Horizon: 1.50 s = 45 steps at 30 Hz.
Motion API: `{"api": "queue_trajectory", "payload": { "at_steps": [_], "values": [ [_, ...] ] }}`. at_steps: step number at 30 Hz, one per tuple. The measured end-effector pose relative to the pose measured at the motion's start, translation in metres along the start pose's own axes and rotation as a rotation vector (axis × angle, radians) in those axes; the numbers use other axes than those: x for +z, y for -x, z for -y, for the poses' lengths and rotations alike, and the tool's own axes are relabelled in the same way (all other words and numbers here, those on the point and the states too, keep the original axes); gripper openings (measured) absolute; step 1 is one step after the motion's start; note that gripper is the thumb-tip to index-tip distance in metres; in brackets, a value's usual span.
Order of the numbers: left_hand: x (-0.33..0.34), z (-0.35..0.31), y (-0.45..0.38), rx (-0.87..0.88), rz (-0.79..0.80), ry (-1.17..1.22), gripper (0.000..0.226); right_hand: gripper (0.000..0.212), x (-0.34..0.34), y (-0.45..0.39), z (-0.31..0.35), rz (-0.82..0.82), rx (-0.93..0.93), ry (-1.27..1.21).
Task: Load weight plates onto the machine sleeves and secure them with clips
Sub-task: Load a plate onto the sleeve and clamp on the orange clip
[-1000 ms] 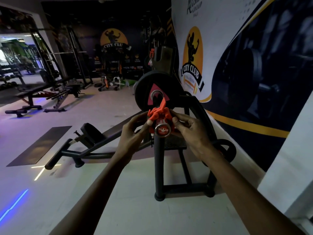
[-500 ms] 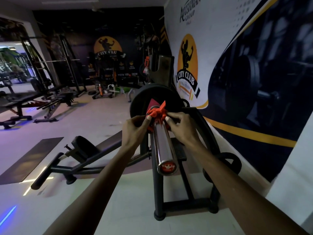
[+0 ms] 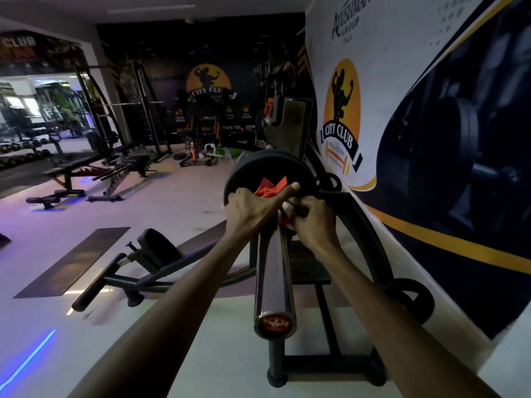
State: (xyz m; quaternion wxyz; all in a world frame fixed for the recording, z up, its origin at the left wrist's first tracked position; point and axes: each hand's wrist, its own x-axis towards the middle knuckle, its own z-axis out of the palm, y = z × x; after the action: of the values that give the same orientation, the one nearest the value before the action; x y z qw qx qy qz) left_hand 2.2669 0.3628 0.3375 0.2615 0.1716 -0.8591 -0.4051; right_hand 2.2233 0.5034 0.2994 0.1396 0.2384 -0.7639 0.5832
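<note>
Gripping the orange clip (image 3: 269, 188) at frame centre, the left hand (image 3: 249, 206) and right hand (image 3: 311, 218) press it against the black plate (image 3: 250, 170) on the chrome sleeve (image 3: 273, 271).

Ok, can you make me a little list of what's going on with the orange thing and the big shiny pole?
place: a gym, with a bench further back
shiny pole: chrome sleeve pointing toward the camera, red end cap
weight: black weight plate at the far end of the sleeve
orange thing: orange clip on the sleeve, right up by the plate
left hand: on the clip, one finger stretched across it
right hand: fingers curled at the clip's right side
clip locked: cannot tell
</note>
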Motion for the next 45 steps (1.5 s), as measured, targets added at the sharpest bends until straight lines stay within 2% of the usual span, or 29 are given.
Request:
{"api": "queue_trajectory", "payload": {
  "at_steps": [3,6,8,10,11,14,15,18,24,28,34,38,42,45],
  "values": [
    [-0.001,-0.009,-0.005,-0.004,0.004,-0.114,0.115,0.022,-0.001,-0.001,0.001,0.028,0.026,-0.057],
    [-0.002,-0.008,-0.003,-0.006,-0.004,-0.111,0.107,0.02,-0.002,-0.003,0.001,0.02,0.071,-0.12],
    [-0.004,-0.011,0.001,0.017,-0.029,-0.025,0.088,0.015,-0.001,-0.006,-0.001,0.028,0.108,-0.166],
    [-0.01,-0.017,0.002,0.032,-0.07,0.082,0.053,0.017,0.001,-0.009,0.001,0.038,0.154,-0.218],
    [-0.014,-0.019,0.002,0.012,-0.068,0.131,0.043,0.019,0.001,-0.011,0.001,0.037,0.172,-0.244],
    [-0.025,-0.01,-0.002,-0.142,0.038,0.353,0.031,0.021,0.002,-0.011,0.003,0.025,0.18,-0.278],
    [-0.027,-0.005,-0.002,-0.21,0.077,0.459,0.033,0.023,0.003,-0.011,0.002,0.018,0.177,-0.278],
    [-0.027,0.007,0.002,-0.368,0.144,0.719,0.057,0.027,0.006,-0.012,0.0,-0.017,0.171,-0.236],
    [-0.027,0.009,0.003,-0.412,0.252,0.856,0.039,0.029,0.007,-0.012,-0.001,-0.028,0.154,-0.208],
    [-0.021,0.019,0.0,-0.424,0.196,0.882,0.053,0.029,0.009,-0.012,-0.004,-0.035,0.149,-0.211],
    [-0.018,0.027,-0.002,-0.428,0.172,0.928,0.031,0.028,0.01,-0.013,-0.005,-0.043,0.158,-0.217],
    [-0.019,0.028,0.004,-0.391,0.152,0.882,0.031,0.029,0.008,-0.011,-0.005,-0.047,0.161,-0.224],
    [-0.022,0.031,0.012,-0.292,0.16,0.763,0.047,0.031,0.006,-0.006,0.001,-0.037,0.116,-0.163],
    [-0.02,0.037,0.034,-0.166,0.086,0.626,0.031,0.03,0.002,0.013,0.001,-0.015,0.034,-0.072]
  ]
}}
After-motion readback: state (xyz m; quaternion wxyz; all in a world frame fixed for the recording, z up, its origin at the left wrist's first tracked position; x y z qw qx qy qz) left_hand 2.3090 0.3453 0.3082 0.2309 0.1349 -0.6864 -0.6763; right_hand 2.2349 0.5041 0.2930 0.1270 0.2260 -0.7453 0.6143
